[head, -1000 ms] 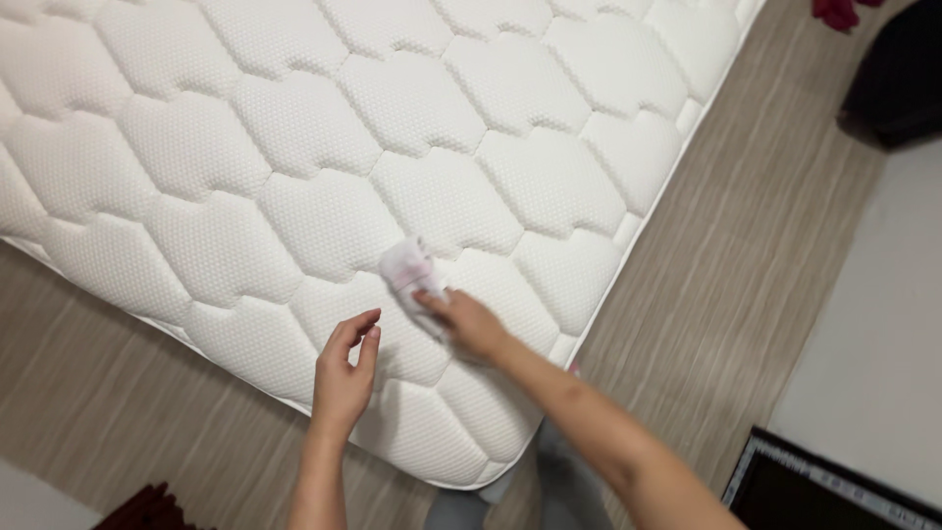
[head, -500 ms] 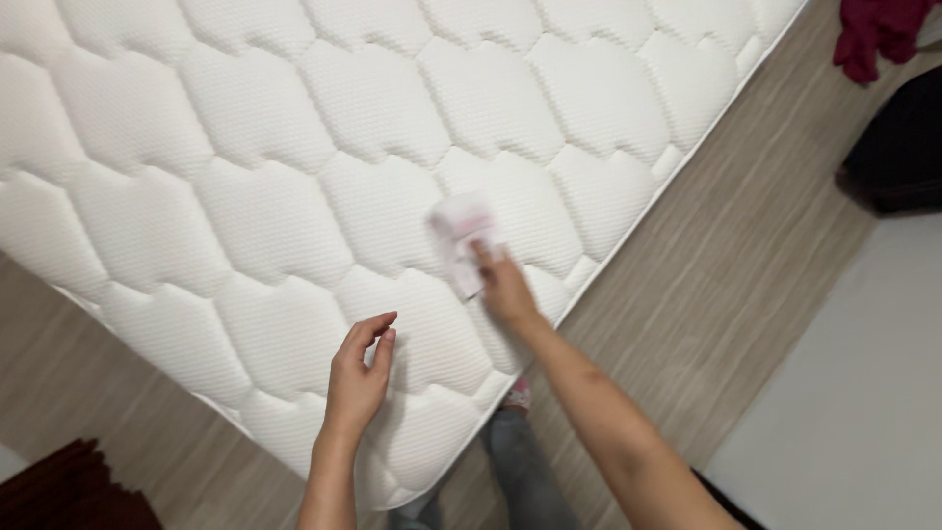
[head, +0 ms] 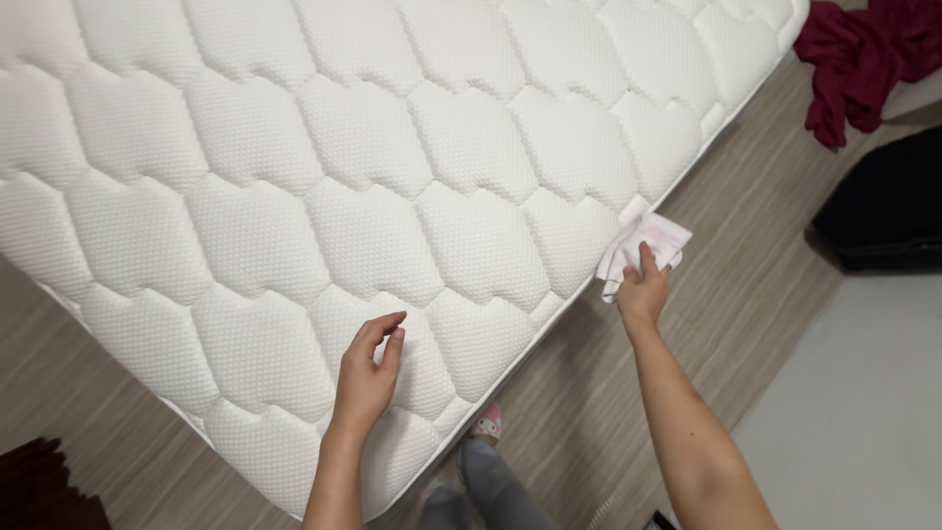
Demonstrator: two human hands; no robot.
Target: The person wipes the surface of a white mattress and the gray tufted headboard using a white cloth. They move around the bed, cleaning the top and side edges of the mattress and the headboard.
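Note:
A white quilted mattress point(head: 373, 167) with a hexagon pattern fills most of the view. My right hand point(head: 643, 291) grips a crumpled white cloth with faint pink marks point(head: 648, 245) at the mattress's right edge, partly over the floor. My left hand point(head: 368, 373) hovers just above the mattress near its front corner, fingers loosely curled and holding nothing.
Wood-look flooring point(head: 746, 275) runs along the right side of the mattress. A dark red garment point(head: 854, 59) lies at the top right next to a black piece of furniture point(head: 883, 216). A pale mat point(head: 863, 422) covers the lower right. My foot in a pink slipper point(head: 486, 424) stands below the mattress corner.
My right hand swept the cloth rightward across the mattress surface, from near the front middle to its right edge. The left hand stayed about where it was. The view shifted.

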